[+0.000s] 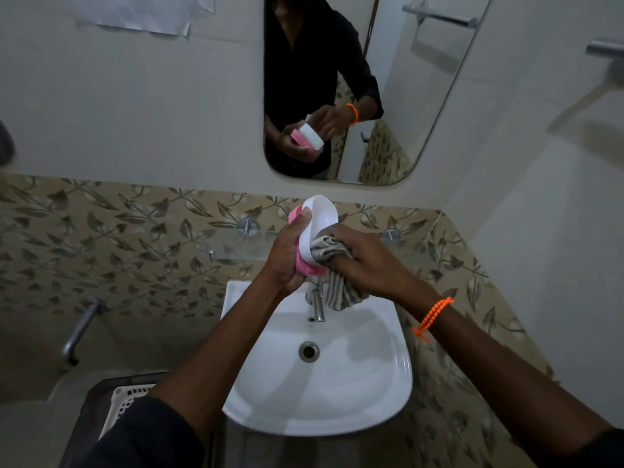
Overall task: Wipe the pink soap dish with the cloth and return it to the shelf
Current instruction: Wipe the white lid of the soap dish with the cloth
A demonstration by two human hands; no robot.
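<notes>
The left hand (287, 255) is curled closed around a soap dish, thumb on the rim of its white inner tray (319, 228), fingers behind the pink outer shell (304, 265). The dish is held on edge, its hollow facing the right hand. The right hand (368, 261), an orange bead bracelet (432, 319) at its wrist, is closed on a bunched grey striped cloth (332, 253), pressing it into the tray's lower hollow; a loose tail hangs down. To wipe well, keep the left grip firm, sweep the cloth along the hollow and rim, and turn the dish to reach the pink shell. Below the hands are a chrome tap (317, 305) and white basin (388, 383). Just behind them runs a glass shelf (233, 246), likely where the dish goes back.
</notes>
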